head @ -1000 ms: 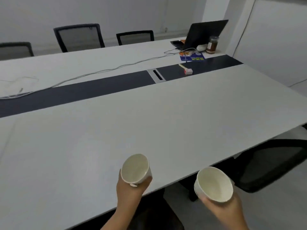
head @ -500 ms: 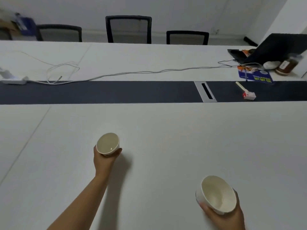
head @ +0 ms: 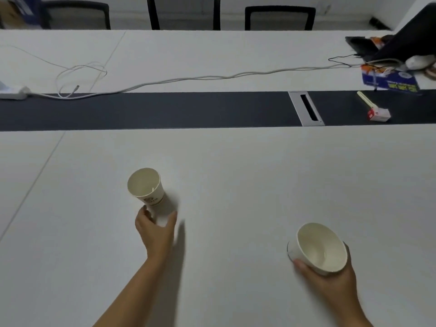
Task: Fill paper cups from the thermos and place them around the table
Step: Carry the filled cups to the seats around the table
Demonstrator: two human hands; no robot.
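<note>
Left cup: stood upright on the table, well inside the near edge; contents could not be told.
Left hand: seen just behind the cup's base, fingers spread apart and holding nothing; contact with the cup could not be told.
Right cup: held tilted above the table, clamped in the right hand, fingers curled round its wall.
Step judged: placing of the second cup.
Advice: the right cup was best levelled first, set down flat and well apart from the left cup, and released only once seated.
Cable: lay beyond the dark strip, well clear.
</note>
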